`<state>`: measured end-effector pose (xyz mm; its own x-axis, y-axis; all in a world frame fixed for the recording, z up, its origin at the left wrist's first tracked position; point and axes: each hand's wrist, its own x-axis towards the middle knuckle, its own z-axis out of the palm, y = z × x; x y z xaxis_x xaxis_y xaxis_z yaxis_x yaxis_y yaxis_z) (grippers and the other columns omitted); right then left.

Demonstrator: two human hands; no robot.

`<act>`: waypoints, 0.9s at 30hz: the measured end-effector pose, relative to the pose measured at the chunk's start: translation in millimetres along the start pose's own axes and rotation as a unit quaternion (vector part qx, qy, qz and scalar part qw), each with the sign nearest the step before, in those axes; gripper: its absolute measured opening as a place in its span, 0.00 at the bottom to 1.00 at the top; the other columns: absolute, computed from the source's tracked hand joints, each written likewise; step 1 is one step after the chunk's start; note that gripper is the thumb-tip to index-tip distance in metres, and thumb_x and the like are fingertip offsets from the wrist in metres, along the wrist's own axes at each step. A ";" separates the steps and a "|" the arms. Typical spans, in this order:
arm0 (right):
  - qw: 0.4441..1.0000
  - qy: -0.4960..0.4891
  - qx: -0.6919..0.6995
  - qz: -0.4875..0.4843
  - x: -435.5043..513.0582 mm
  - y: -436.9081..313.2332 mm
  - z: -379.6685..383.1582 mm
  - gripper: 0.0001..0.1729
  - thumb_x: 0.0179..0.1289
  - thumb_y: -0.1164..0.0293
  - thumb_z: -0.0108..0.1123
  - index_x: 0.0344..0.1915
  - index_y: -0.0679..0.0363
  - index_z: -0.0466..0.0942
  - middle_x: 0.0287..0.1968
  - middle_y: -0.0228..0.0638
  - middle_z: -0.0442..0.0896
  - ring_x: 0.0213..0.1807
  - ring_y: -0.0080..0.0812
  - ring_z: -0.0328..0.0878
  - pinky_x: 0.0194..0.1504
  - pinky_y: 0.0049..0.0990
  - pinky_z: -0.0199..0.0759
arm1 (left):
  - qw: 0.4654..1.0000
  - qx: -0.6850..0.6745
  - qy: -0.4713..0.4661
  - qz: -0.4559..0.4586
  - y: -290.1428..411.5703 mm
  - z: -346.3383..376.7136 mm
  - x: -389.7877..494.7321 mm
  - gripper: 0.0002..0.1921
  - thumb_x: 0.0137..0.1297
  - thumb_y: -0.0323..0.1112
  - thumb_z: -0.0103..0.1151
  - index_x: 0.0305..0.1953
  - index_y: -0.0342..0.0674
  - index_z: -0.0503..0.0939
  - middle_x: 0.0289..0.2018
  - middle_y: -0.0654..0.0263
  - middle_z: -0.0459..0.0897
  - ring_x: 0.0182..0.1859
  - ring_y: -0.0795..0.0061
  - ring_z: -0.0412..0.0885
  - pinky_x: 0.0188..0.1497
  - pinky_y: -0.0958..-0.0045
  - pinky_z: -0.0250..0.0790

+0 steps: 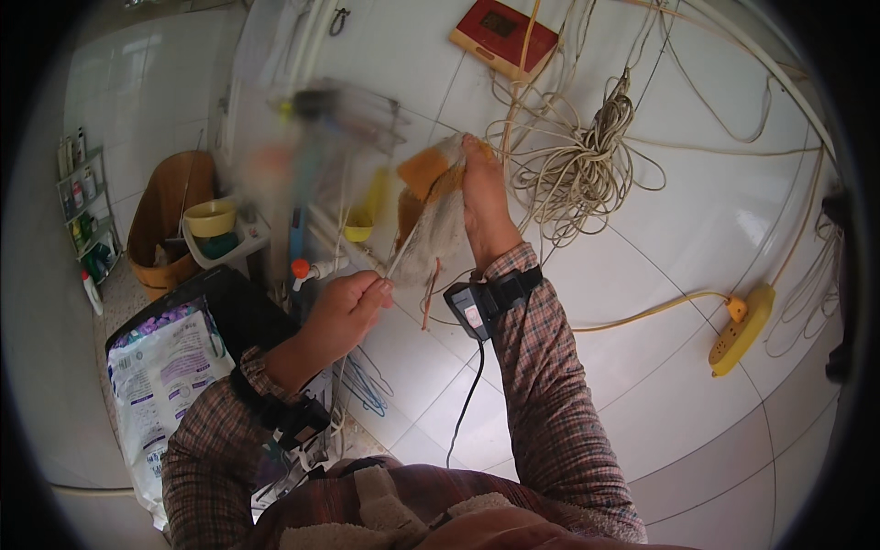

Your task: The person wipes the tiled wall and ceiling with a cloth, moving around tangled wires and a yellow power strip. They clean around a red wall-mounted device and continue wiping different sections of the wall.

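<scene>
My right hand (484, 199) grips a worn, light grey cloth (440, 237) with orange-brown patches, raised in front of the white tiled wall. Lower and to the left, my left hand (344, 313) pinches a thin white cord or strip (405, 253), which runs up to the cloth. Whether it belongs to the cloth I cannot tell. A thin reddish strip (431, 295) hangs below the cloth. Close to my left hand is a white tap with an orange handle (300, 269). Black straps with small devices are on both wrists.
A bundle of cable (584, 172) hangs right of my right hand, below a red box (505, 34). Further right is a yellow power strip (742, 330). Blurred hanging items (330, 130) are at upper left. A wooden tub (168, 227), yellow basin (210, 218) and printed plastic bag (161, 385) lie left.
</scene>
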<state>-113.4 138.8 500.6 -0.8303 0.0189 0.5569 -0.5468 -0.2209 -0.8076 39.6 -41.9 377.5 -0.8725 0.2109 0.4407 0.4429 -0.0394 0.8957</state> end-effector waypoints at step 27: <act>1.000 -0.005 -0.006 -0.030 4.0 -37.9 -34.1 0.18 0.77 0.61 0.48 0.50 0.66 0.74 0.46 0.43 0.81 0.47 0.36 0.81 0.47 0.34 0.78 | 0.996 0.032 -0.065 -0.044 2.6 24.4 10.3 0.13 0.76 0.35 0.44 0.38 0.35 0.78 0.16 0.70 0.70 0.15 0.82 0.66 0.18 0.75 0.58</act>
<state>-99.6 180.5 526.8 -0.7947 0.0229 0.6066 -0.5973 -0.2079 -0.7746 36.8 -16.0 382.9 -0.8764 0.3357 0.3453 0.3814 0.0462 0.9232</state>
